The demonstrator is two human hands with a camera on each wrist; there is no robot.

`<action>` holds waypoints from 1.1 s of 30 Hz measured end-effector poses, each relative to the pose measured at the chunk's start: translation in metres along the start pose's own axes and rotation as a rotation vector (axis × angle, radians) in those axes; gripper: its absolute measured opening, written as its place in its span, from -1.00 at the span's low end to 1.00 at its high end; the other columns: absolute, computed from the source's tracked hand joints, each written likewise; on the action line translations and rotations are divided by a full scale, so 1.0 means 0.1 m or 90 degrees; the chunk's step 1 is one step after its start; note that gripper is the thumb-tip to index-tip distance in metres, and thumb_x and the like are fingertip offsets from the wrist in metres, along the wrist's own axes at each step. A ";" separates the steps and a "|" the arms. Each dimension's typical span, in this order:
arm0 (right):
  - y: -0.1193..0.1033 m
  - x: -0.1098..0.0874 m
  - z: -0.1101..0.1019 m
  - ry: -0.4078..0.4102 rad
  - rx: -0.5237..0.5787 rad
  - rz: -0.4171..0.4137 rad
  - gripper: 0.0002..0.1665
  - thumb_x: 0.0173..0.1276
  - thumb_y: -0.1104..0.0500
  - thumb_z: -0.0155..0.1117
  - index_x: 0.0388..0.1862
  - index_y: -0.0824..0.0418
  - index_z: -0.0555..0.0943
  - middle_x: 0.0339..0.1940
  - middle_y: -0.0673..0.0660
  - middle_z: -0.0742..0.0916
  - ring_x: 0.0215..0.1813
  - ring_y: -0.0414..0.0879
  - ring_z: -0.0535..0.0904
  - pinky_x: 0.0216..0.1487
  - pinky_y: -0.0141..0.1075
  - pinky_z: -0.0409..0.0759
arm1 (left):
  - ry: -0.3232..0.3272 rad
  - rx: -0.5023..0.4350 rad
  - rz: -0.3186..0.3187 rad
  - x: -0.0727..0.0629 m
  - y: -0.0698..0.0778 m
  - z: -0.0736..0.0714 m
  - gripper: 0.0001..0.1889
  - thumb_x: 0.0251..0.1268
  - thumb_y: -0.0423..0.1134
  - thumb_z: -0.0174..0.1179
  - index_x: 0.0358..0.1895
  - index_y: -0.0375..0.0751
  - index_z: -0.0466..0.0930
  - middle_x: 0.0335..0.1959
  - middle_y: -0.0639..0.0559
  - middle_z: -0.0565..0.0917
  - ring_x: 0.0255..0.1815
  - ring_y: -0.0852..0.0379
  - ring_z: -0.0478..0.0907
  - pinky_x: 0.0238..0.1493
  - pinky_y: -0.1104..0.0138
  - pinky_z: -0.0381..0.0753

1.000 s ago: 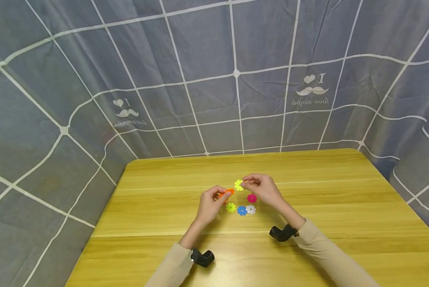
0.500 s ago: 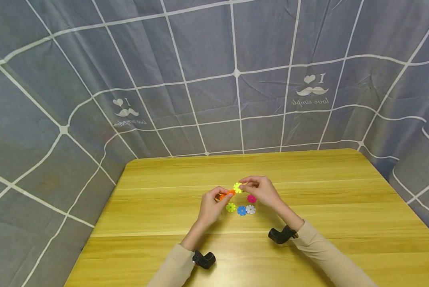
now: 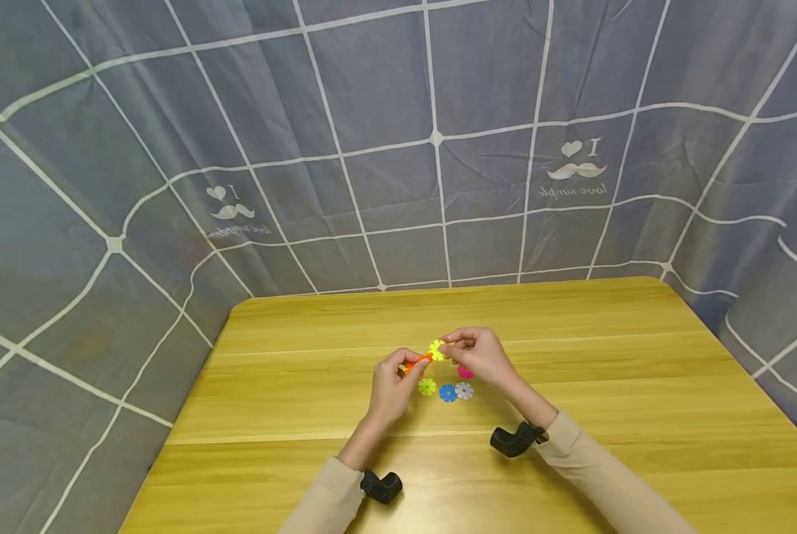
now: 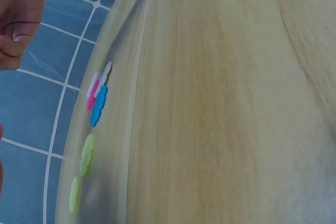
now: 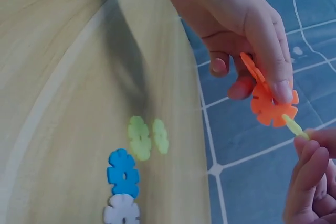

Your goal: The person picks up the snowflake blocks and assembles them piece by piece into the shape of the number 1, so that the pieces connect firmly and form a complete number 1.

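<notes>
In the head view my left hand (image 3: 389,387) pinches orange notched snowflake discs (image 3: 413,366). The right wrist view shows two of them joined at an angle, one flat orange disc (image 5: 270,109) under the thumb and another edge-on behind it. My right hand (image 3: 483,359) holds a yellow snowflake disc (image 3: 437,349) between thumb and fingers. That yellow disc's edge meets the rim of the flat orange disc, at one of its notches in the right wrist view. Both hands are raised over the table, and my fingers hide part of each disc.
On the wooden table (image 3: 291,415) below lie a yellow-green disc (image 3: 427,387), a blue disc (image 3: 448,393), a white disc (image 3: 464,390) and a pink disc (image 3: 465,371). Another yellow-green disc (image 5: 160,136) lies beyond the first. A grey checked curtain (image 3: 398,185) hangs behind the table.
My right hand has moved left and slightly down, bringing the yellow disc from apart to against the orange disc. The left hand has tilted the orange pieces a little.
</notes>
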State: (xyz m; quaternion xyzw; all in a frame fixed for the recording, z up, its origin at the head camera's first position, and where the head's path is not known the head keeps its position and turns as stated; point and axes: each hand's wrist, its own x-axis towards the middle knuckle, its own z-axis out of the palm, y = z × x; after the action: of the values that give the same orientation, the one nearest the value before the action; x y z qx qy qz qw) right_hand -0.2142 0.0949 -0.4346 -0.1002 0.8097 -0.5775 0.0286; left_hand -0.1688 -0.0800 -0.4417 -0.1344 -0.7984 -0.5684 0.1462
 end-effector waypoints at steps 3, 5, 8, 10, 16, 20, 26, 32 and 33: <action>-0.01 0.02 -0.01 -0.011 0.008 0.006 -0.78 0.21 0.28 0.35 -0.21 0.42 0.68 -0.57 0.23 0.71 -0.59 -0.09 0.58 -0.66 -0.38 0.43 | 0.009 0.003 0.016 0.00 -0.02 0.02 -0.92 0.22 -0.40 0.27 -0.39 -0.37 0.63 -0.49 -0.19 0.67 -0.50 0.18 0.44 -0.56 0.58 0.28; -0.01 0.02 -0.02 -0.016 0.011 0.015 -0.77 0.20 0.28 0.35 -0.22 0.44 0.67 -0.61 0.15 0.70 -0.59 -0.08 0.58 -0.65 -0.37 0.44 | 0.010 0.000 0.028 0.00 -0.03 0.03 -0.92 0.21 -0.41 0.26 -0.39 -0.39 0.63 -0.49 -0.20 0.67 -0.51 0.18 0.44 -0.56 0.57 0.29; -0.03 0.02 -0.02 -0.021 0.023 0.037 -0.77 0.19 0.29 0.34 -0.22 0.44 0.66 -0.64 0.13 0.68 -0.59 -0.09 0.56 -0.63 -0.38 0.43 | 0.009 -0.010 0.040 -0.01 -0.04 0.03 -0.92 0.21 -0.43 0.26 -0.39 -0.41 0.62 -0.49 -0.21 0.67 -0.51 0.22 0.45 -0.53 0.54 0.38; -0.03 0.02 -0.01 -0.019 0.030 0.046 -0.77 0.19 0.30 0.33 -0.22 0.45 0.66 -0.67 0.08 0.66 -0.60 -0.10 0.54 -0.62 -0.39 0.42 | 0.012 -0.016 0.048 -0.02 -0.04 0.04 -0.91 0.21 -0.44 0.26 -0.40 -0.43 0.62 -0.50 -0.23 0.67 -0.52 0.23 0.46 -0.51 0.52 0.42; -0.03 0.03 0.00 -0.020 0.050 0.055 -0.73 0.22 0.30 0.32 -0.18 0.50 0.63 -0.70 -0.09 0.60 -0.65 -0.18 0.47 -0.64 -0.43 0.34 | 0.047 -0.006 0.103 -0.03 -0.06 0.08 -0.93 0.18 -0.47 0.27 -0.41 -0.44 0.62 -0.52 -0.23 0.68 -0.55 0.16 0.51 -0.51 0.40 0.54; -0.02 0.03 -0.01 -0.029 0.069 0.070 -0.70 0.24 0.29 0.31 -0.13 0.51 0.62 -0.68 -0.09 0.61 -0.65 -0.22 0.44 -0.63 -0.44 0.31 | 0.064 -0.004 0.139 -0.03 -0.07 0.10 -0.94 0.14 -0.50 0.28 -0.42 -0.45 0.61 -0.53 -0.22 0.69 -0.56 0.15 0.53 -0.51 0.39 0.56; -0.03 0.00 -0.06 -0.048 0.119 0.113 -0.64 0.29 0.26 0.26 -0.02 0.50 0.58 -0.62 -0.09 0.63 -0.63 -0.26 0.40 -0.61 -0.43 0.33 | 0.081 -0.003 0.215 0.00 -0.07 0.13 -0.94 0.08 -0.57 0.29 -0.45 -0.46 0.60 -0.52 -0.24 0.69 -0.60 0.02 0.53 -0.54 0.36 0.56; -0.09 0.00 -0.09 -0.035 0.086 0.075 -0.71 0.25 0.30 0.27 -0.13 0.52 0.59 -0.71 -0.05 0.54 -0.69 -0.25 0.33 -0.62 -0.42 0.29 | 0.090 0.008 0.247 0.03 -0.03 0.14 -0.92 0.04 -0.61 0.28 -0.47 -0.46 0.58 -0.51 -0.25 0.69 -0.58 -0.06 0.57 -0.49 0.38 0.60; -0.10 0.00 -0.09 -0.036 0.082 0.071 -0.71 0.25 0.31 0.27 -0.13 0.52 0.59 -0.72 -0.05 0.53 -0.69 -0.25 0.32 -0.62 -0.42 0.29 | 0.091 0.008 0.248 0.03 -0.02 0.14 -0.92 0.04 -0.61 0.28 -0.47 -0.46 0.58 -0.51 -0.26 0.69 -0.58 -0.06 0.58 -0.49 0.39 0.60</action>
State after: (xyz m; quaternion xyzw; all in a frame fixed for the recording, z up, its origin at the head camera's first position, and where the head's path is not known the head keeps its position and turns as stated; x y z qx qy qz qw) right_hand -0.2141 0.0998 -0.4221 -0.0690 0.7741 -0.6228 0.0898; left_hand -0.1738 -0.0672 -0.4470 -0.2445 -0.7485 -0.5322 0.3109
